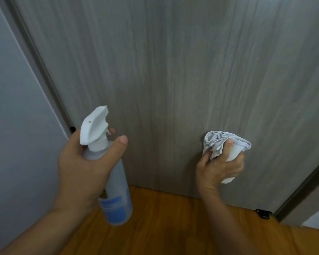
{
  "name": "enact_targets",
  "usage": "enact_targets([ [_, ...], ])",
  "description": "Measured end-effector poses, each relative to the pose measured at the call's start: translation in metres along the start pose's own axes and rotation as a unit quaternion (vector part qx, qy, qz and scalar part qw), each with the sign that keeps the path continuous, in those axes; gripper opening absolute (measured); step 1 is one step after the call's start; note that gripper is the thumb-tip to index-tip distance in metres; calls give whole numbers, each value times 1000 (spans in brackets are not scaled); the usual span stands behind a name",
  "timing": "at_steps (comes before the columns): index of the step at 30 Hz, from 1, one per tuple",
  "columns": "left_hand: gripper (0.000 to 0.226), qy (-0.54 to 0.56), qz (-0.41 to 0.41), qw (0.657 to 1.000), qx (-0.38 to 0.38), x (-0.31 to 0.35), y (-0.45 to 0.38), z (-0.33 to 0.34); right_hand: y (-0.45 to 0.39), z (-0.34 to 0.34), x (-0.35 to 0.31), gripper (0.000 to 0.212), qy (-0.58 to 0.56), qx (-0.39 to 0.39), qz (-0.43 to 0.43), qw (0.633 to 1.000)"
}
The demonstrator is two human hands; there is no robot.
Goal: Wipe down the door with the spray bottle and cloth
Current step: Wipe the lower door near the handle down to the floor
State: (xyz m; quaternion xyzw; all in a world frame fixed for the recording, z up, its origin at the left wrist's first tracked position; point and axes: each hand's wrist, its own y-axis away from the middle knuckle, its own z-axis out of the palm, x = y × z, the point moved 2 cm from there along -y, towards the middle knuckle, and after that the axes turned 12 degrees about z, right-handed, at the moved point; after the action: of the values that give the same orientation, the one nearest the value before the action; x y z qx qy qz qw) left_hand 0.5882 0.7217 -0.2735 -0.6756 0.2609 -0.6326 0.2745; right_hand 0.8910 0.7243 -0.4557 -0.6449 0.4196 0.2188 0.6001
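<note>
The door [173,70] fills most of the view. It has a grey-brown surface with a fine wood grain that runs from top to bottom, and its lower edge meets the wooden floor [173,227], which is warm orange-brown.

The left hand [85,168] grips the neck of the spray bottle [114,190], with the thumb up along the right side and one fingertip showing behind the trigger. The bottle is translucent and pale, with a white trigger head on top and a blue label near the bottom. The nozzle points up and toward the door, and the bottle is held in the air, apart from the door.

The right hand [219,166] holds the cloth [226,144], a crumpled pale grey-white piece. The fingers curl around it, and the cloth seems to be pressed against the lower part of the door, though the contact itself is not plainly visible.

At the left is a grey wall [11,126] beside the dark door frame [44,70].
</note>
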Motion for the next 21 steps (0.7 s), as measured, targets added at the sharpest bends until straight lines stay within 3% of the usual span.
enact_targets([
  [11,36,-56,-83,995,5,-60,5,-44,80,55,-41,69,8,-10,-45,999],
  [21,39,-114,-77,990,15,-102,8,-66,144,92,-102,69,-13,-34,-88,995],
])
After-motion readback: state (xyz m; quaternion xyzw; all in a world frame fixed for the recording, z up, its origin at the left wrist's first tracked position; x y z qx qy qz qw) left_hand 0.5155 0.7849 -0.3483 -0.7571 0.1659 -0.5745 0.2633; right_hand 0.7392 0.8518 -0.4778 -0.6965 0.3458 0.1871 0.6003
